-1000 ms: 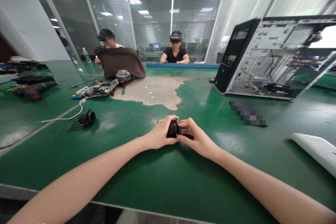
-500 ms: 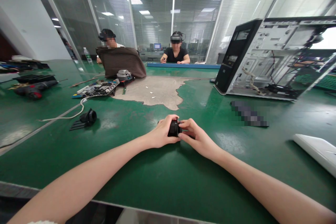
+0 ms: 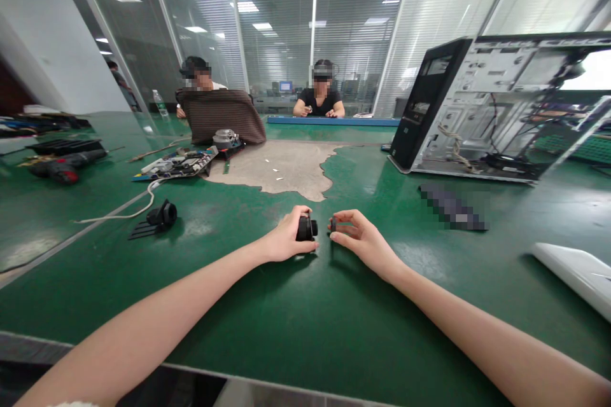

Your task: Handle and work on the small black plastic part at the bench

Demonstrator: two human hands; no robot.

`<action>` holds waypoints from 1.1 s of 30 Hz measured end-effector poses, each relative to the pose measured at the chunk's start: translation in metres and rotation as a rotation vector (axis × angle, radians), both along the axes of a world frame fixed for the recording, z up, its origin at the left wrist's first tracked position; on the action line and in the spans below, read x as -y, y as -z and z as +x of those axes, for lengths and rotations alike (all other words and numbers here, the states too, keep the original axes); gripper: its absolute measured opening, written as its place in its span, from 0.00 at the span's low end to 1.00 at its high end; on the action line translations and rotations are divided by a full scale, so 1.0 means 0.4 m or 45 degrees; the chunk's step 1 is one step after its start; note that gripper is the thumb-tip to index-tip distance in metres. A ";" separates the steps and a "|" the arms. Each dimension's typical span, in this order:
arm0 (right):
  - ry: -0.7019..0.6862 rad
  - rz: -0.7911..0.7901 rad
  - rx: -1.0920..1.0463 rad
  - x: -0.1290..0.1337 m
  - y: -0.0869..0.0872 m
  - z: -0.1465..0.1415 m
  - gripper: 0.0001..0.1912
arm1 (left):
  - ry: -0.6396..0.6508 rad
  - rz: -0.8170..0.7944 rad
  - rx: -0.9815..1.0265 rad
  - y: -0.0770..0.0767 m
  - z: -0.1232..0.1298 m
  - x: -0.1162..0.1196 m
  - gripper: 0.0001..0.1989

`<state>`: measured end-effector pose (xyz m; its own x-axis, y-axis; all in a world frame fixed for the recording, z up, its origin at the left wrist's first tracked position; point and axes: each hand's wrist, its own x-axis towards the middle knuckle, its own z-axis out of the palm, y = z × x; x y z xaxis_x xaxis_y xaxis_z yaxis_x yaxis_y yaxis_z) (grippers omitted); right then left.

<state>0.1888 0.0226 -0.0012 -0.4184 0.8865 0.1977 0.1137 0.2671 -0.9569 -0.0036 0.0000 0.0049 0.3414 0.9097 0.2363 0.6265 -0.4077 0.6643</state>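
My left hand (image 3: 286,235) is wrapped round a black cylindrical part (image 3: 305,227), whose narrower round end points right. Across a small gap, my right hand (image 3: 360,238) pinches a small black ring-like piece (image 3: 333,226) between thumb and fingers. The two pieces are apart, just above the green table (image 3: 305,331). Farther left on the table lies another black part (image 3: 165,214) with a round opening and thin flat prongs.
An open computer case (image 3: 429,105) stands at the right, with a blurred dark object (image 3: 453,208) and a white device (image 3: 573,273) nearer. Circuit boards (image 3: 179,164), a brown cloth-covered thing (image 3: 222,116) and a power tool (image 3: 64,168) are left. Two people sit opposite.
My hands have moved apart. The small black piece has come away from the cylindrical part with my right hand, while my left hand has shifted slightly left with the larger part.
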 end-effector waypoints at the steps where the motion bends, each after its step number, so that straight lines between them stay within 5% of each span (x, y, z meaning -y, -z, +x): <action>1: -0.053 -0.043 -0.020 -0.002 -0.004 -0.007 0.16 | 0.030 0.020 -0.002 0.000 0.005 0.003 0.31; 9: -0.235 -0.169 -0.100 0.003 -0.016 -0.015 0.17 | 0.116 0.286 -0.079 0.006 0.042 0.033 0.32; 33: -0.229 0.307 0.144 0.051 -0.008 0.002 0.12 | 0.165 0.362 -0.110 0.016 0.033 0.029 0.34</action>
